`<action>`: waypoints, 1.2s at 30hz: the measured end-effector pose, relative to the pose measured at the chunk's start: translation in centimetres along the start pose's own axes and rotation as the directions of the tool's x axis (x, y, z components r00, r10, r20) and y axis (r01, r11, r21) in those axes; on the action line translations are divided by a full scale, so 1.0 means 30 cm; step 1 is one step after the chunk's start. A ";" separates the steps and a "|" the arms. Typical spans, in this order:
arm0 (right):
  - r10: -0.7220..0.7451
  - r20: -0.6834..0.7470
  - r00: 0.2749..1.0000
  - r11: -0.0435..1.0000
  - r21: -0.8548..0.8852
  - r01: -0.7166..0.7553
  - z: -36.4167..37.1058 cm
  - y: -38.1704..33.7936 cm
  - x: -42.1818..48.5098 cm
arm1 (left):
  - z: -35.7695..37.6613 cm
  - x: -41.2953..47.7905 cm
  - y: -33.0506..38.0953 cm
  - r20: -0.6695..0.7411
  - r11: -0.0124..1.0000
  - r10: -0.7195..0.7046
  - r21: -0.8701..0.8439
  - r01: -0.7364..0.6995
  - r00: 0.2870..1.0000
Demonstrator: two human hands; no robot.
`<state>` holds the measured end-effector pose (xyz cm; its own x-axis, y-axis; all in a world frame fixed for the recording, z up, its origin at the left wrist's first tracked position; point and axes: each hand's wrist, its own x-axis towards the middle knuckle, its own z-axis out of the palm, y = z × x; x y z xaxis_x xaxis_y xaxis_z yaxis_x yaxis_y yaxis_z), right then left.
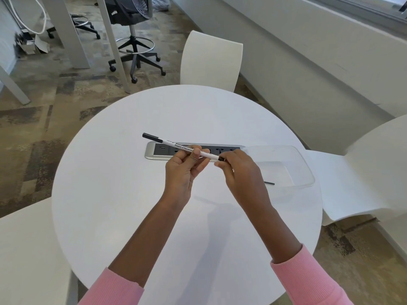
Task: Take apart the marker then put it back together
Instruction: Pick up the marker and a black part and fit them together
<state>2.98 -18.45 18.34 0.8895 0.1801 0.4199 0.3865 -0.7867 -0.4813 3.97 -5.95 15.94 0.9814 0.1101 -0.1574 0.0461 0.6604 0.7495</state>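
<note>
Marker (pixel 182 147) between both hands, apparently gripped.

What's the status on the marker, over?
Left hand grips marker mid-barrel, above table. Right hand pinches its near end. Thin black piece lies by clear tray.

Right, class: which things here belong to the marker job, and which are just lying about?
Part of the job:
marker, held by the left hand
right hand, at the marker's near end
thin black stick on the table, maybe a marker part

Lying about:
clear tray
socket strip
white chairs
</note>
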 end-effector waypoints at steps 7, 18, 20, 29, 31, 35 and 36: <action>-0.021 -0.056 0.998 1.000 -0.010 0.021 -0.006 0.004 -0.002 | 0.013 -0.004 -0.007 0.009 0.999 -0.039 -0.019 0.039 0.999; 0.413 0.308 0.857 0.738 0.438 -0.513 -0.026 0.041 0.005 | 0.008 -0.012 -0.042 0.031 0.995 -0.074 0.076 0.072 0.997; 0.426 0.364 0.828 0.665 0.494 -0.559 -0.032 0.047 0.007 | 0.008 -0.011 -0.042 0.035 0.994 -0.069 0.087 0.066 0.997; 0.178 0.017 0.984 0.967 0.181 -0.178 -0.025 0.018 -0.011 | 0.030 0.002 -0.011 0.013 1.000 -0.026 0.017 0.026 1.000; 0.080 -0.039 0.996 0.995 0.061 -0.077 -0.022 0.018 -0.012 | 0.028 -0.001 -0.007 0.012 1.000 -0.024 0.016 0.023 1.000; -0.014 -0.086 0.996 0.999 -0.045 0.010 -0.025 0.012 -0.015 | 0.029 -0.006 -0.002 0.031 1.000 -0.020 0.003 0.019 0.999; -0.020 -0.089 0.996 0.999 -0.049 0.016 -0.027 0.009 -0.015 | 0.030 -0.008 -0.001 0.040 1.000 -0.019 0.005 0.018 0.999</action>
<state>2.50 -19.23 18.64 0.8561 0.1426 0.4968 0.3883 -0.8119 -0.4360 3.90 -6.67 16.53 0.9870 0.0683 -0.1457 0.0650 0.6588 0.7495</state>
